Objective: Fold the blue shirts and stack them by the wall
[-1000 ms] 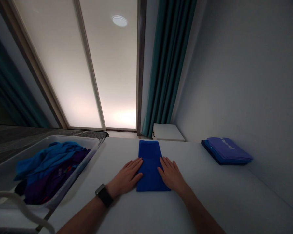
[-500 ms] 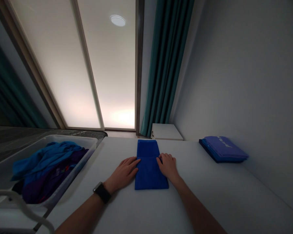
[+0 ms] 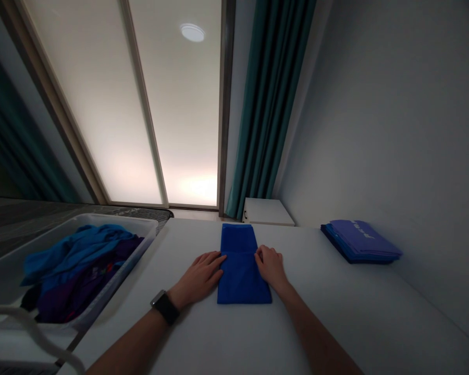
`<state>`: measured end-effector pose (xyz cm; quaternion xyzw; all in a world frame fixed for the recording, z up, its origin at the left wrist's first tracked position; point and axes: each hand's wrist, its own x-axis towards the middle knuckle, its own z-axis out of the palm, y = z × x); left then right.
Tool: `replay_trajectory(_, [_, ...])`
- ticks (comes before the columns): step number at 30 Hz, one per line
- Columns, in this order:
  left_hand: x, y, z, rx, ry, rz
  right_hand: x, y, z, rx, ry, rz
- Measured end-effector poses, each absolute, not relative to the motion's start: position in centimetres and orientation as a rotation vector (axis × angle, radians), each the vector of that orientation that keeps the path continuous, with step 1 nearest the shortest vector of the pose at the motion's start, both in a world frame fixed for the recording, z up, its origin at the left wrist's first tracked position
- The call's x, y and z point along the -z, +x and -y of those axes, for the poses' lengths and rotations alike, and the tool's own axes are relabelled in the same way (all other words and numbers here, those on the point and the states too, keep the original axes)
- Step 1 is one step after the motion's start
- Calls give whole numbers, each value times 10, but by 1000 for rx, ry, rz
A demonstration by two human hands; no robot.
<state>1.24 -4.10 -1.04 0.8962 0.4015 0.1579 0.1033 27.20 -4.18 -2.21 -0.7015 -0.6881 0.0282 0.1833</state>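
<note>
A blue cloth (image 3: 244, 281), folded into a narrow strip with its near part doubled over, lies flat on the white table (image 3: 219, 338). My left hand (image 3: 201, 276) rests at its left edge, palm down with fingers spread, the fingertips touching the cloth near the fold line; a dark watch is on that wrist. At the right edge, my right hand (image 3: 270, 266) has its fingers curled and pressed together on the cloth's border near the same fold.
On the left stands a white plastic bin (image 3: 140, 245) holding crumpled blue and purple clothes (image 3: 82, 255). A stack of folded blue and purple clothes (image 3: 361, 242) sits at the right by the wall. A white cabinet (image 3: 268, 211) stands beyond the table.
The right hand's fingers have closed a little more at the cloth's right edge. The view has shifted slightly; the cloth and left hand look otherwise the same.
</note>
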Motion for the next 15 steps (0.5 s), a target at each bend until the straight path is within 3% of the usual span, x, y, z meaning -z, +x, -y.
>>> replay_trajectory(7, [-3,31,56,-703,2632,-1309,2,259,55,138,-1898,1993])
replay_trajectory(15, [18,55,74,-459,2745,-1258,20,229,72,-36,-1831,2246])
